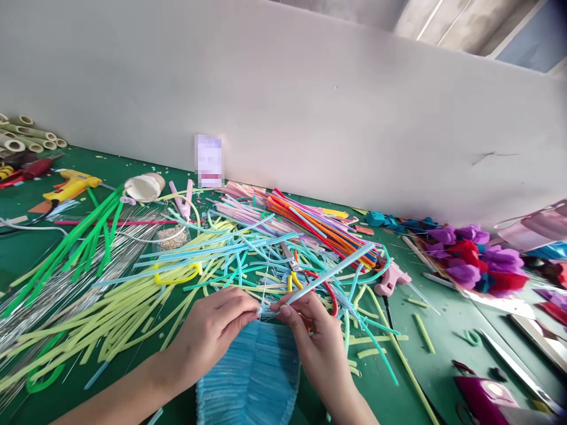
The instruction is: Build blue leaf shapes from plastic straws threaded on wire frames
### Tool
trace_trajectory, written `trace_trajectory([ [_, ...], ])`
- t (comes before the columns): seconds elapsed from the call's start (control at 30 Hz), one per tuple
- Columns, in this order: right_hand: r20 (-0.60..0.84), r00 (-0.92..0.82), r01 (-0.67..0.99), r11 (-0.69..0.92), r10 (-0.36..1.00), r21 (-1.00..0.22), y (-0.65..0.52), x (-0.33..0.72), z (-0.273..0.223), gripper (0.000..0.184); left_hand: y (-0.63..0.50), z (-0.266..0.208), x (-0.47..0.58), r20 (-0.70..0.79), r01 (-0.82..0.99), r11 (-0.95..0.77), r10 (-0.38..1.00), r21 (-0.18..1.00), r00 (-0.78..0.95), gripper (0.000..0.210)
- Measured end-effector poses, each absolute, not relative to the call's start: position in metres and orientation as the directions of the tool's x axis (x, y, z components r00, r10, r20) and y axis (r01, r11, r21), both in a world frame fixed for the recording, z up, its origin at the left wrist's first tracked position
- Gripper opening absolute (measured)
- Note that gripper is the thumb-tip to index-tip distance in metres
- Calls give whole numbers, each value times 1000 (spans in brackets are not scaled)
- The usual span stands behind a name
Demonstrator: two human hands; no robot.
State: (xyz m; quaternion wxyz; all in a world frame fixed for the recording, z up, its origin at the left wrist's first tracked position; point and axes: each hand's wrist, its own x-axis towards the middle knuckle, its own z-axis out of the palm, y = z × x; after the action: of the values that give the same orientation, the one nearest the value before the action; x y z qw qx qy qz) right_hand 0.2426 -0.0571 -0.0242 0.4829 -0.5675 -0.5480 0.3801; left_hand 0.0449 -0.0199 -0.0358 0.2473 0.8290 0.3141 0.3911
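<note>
A blue panel of side-by-side pipe cleaners (252, 378) hangs below my hands at the near edge of the view. My left hand (221, 324) is closed, thumb and forefinger pinching the pale blue fuzzy end above the panel's top. Opposite it, my right hand (314, 330) pinches a light blue pipe cleaner (334, 273), whose free length slants up to the right. A thin wire (266, 274) rises from between the fingertips. Just beyond my hands lie pliers with red and yellow handles (295, 267), partly buried among loose pipe cleaners.
Yellow-green pipe cleaners (110, 319) and silver wires (133, 242) spread leftward. A yellow glue gun (73, 186) lies far left, a pink glue gun (392, 276) right. Scissors (518, 369) and purple-red flowers (478, 254) are further right. A white wall (283, 100) stands behind.
</note>
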Motion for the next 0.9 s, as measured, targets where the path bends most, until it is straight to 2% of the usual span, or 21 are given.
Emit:
trace_trajectory([
  [0.43,44,-7,268,44,999,-962,-58,249,-20,19,-20,-30,48,482,287,-644,739,709,470,13],
  [0.63,29,-14,289,32,999,-957,-59,249,-19,19,-20,-30,49,420,281,-573,787,770,452,12],
  [0.9,76,-85,348,101,993,-932,-60,249,-18,16,-25,-34,48,341,339,-534,804,775,488,11],
])
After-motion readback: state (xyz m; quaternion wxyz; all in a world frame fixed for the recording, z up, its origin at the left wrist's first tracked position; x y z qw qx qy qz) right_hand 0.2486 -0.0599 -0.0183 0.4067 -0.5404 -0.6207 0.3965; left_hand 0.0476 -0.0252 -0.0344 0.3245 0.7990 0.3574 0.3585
